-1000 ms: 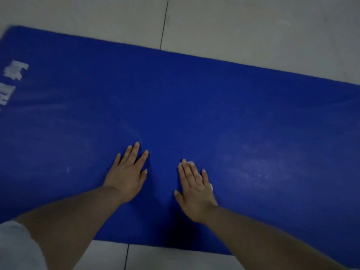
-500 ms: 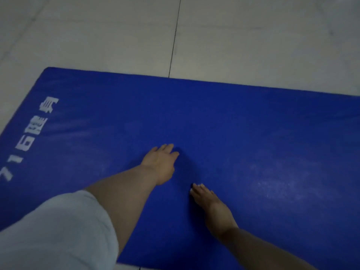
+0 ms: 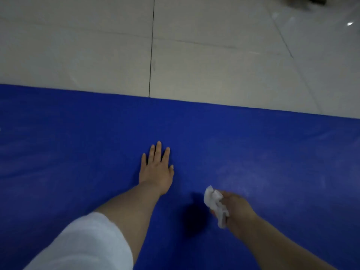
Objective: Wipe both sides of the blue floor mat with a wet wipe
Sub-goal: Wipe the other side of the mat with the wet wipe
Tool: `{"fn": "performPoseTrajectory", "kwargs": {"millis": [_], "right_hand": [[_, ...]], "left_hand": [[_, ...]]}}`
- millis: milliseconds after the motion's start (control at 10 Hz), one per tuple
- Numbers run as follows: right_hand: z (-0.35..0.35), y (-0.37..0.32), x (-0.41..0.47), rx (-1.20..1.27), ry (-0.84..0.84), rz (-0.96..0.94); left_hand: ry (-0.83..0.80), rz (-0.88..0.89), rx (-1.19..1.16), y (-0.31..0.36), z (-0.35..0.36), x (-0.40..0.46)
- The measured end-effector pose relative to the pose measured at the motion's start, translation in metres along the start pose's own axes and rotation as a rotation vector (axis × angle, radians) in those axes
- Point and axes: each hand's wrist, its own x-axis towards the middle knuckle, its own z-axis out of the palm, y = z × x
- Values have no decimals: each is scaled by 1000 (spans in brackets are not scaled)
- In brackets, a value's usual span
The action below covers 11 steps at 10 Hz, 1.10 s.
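Left hand (image 3: pixel 156 169): fingers spread, palm flat on blue floor mat (image 3: pixel 78 152) | Right hand (image 3: pixel 233 209): fingers pinching crumpled wet wipe (image 3: pixel 215 204), raised above mat, nearer the dusty patch (image 3: pixel 263 172) up-right | Mat long axis: left-right on tiled floor (image 3: pixel 194 55).

Blue mat (image 3: pixel 78 152) cut off left, right & bottom; dark blurry object (image 3: pixel 311 1) top right, can't tell what.

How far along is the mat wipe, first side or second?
Cannot tell which side. The blue mat lies flat, left hand pressed on it. The right hand holds the crumpled wet wipe raised above the mat. A pale dusty patch right of it looks unwiped. No flip is under way.
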Motion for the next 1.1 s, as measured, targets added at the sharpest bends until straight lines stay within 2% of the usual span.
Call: {"fn": "performPoseTrajectory", "kwargs": {"millis": [100,200,300,400,500,600,700,800,900,1000,1100], "right_hand": [[20,-4,9,402,-2,120],[35,-38,35,666,-355,203],[49,-72,63,456,-64,-97],[93,-119,94,375,136,-312],[139,-139,122,191,170,-674],[167,-139,160,-793,156,-1009],[164,-132,186,-1280,121,-1058],[126,-142,200,-1376,355,-1041],[66,-164,219,-1192,619,-729],[76,-170,223,-1153,684,-616],[154,-163,208,-1243,430,-891]], "left_hand": [[91,-22,-22,3,-8,6],[264,-7,-60,2,-25,39],[338,-24,-102,0,-31,80],[334,-33,-57,0,-23,100],[388,-3,-135,-6,-17,106],[442,-15,-252,-10,-18,111],[508,-13,-273,-11,-13,116],[588,18,-249,-13,-5,115],[581,7,-223,-12,-2,117],[574,-30,-191,-12,-2,121],[546,-17,-186,-12,-5,121]]}}
